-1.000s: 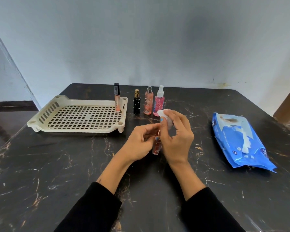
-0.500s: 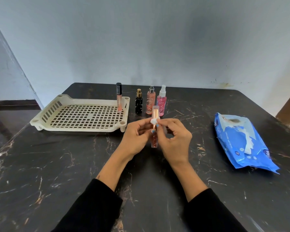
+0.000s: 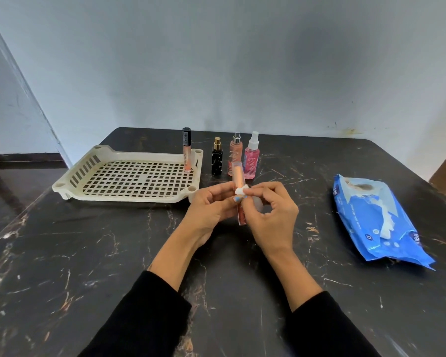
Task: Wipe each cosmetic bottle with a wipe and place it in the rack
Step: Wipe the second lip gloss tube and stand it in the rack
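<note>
Both hands' fingers curled: left hand [image 3: 208,210] grips lip-gloss tube [image 3: 238,181] upright; right hand [image 3: 269,215] pinches wipe [image 3: 241,190] against it. Rack [image 3: 129,176] left, three bottles [image 3: 236,157] just beyond, on bench [image 3: 88,253].

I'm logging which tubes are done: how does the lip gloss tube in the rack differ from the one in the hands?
The black-capped tube stands upright by itself in the cream rack, in its far right corner; the rose-gold-capped tube is held above the table.

No hand touches the black-capped tube; the left hand grips the rose-gold-capped tube while the right hand pinches a white wipe against it.

Both are slim tubes with pinkish contents.
</note>
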